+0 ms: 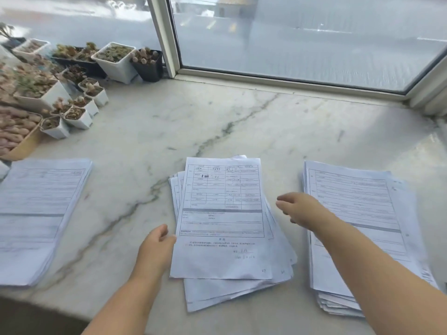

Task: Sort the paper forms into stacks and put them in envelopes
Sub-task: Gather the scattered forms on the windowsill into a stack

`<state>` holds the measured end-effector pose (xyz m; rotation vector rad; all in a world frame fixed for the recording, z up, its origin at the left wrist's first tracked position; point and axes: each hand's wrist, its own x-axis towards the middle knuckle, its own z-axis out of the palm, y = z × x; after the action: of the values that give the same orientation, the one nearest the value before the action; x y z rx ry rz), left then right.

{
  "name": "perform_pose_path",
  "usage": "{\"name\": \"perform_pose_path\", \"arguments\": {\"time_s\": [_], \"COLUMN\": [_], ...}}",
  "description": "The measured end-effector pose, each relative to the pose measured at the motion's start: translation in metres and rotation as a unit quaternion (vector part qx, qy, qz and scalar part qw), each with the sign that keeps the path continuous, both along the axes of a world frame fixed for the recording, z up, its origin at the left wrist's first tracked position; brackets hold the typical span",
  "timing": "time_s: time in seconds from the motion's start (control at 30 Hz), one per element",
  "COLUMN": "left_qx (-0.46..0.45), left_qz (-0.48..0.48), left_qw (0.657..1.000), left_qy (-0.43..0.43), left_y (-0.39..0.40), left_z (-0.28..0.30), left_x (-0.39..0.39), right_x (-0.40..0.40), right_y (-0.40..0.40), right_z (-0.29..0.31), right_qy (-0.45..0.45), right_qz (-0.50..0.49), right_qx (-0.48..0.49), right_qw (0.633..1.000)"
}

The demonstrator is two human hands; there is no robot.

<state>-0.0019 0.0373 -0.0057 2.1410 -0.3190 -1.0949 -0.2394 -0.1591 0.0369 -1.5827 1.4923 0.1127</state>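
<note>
a: on the marble sill (217,122) i've got three piles: left stack (36,213), middle stack (222,228), right stack (358,213). the middle one is fanned and skewed, the other two lie squarer.

b: what are your hands doing?

a: left hand (157,247) is at the middle stack's left edge, fingers curled by the top sheet; i can't tell if it's pinching it. right hand (300,209) hangs between the middle and right stacks, fingers loosely bent, holding nothing.

b: risks?

a: i think that fanned pile could slide apart if i lift from one edge only, and loose sheets may spill toward the near rim. my right forearm lies over the right stack, so a drag could skew it. the plant pots (79,112) sit well apart from the paper.

b: any text?

a: printed table forms with handwriting and a red line on the top sheet, too blurred to read. no envelopes in sight.
</note>
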Motion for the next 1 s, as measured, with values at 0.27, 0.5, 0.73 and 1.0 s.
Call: {"name": "perform_pose_path", "arguments": {"time_s": [0.27,0.5,0.73,1.0], "left_qx": [-0.026,-0.162,-0.338,-0.309], "left_qz": [0.051,0.055,-0.062,-0.066], "left_qw": [0.985,0.982,0.911,0.948], "left_qy": [0.162,0.076,-0.227,-0.026], "left_y": [-0.009,-0.022,-0.061,-0.090], "left_z": [0.000,0.028,0.107,0.058], "left_x": [-0.023,-0.013,0.028,0.049], "right_x": [0.049,0.054,0.057,0.070], "right_y": [0.016,0.035,0.028,0.031], "right_z": [-0.031,0.007,0.088,0.024], "right_qy": [0.057,-0.292,-0.459,-0.324], "right_qz": [-0.031,-0.111,-0.094,-0.134], "right_qx": [0.022,0.024,-0.115,-0.074], "right_qw": [0.998,0.950,0.876,0.934]}}
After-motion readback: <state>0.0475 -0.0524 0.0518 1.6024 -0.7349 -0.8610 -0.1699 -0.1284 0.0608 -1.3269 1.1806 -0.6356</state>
